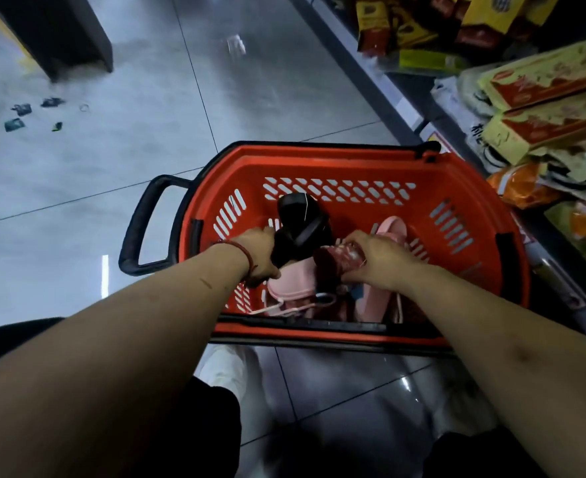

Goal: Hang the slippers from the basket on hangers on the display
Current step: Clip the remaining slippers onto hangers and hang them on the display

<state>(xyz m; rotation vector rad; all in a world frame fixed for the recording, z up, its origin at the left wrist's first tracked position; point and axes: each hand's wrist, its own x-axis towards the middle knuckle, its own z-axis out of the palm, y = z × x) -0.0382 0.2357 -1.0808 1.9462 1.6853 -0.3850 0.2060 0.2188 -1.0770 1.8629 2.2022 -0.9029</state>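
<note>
A red plastic basket (336, 163) with black handles stands on the floor in front of me. Inside it lie black slippers (300, 217), pink slippers (293, 281) and a dark red slipper (339, 258). My left hand (258, 251) grips the near end of the black slippers. My right hand (376, 255) holds the dark red slipper from above, fingers curled round it. Another pink slipper (393, 227) leans against the basket's right inner side. White strings (291, 307) trail from the pink slippers near the front wall.
A low shelf (402, 94) with yellow and red packaged goods (543, 108) runs along the right. A dark shelf base (67, 39) stands at the far left, with small scraps (22, 112) on the grey tiled floor. My legs and white shoes are below the basket.
</note>
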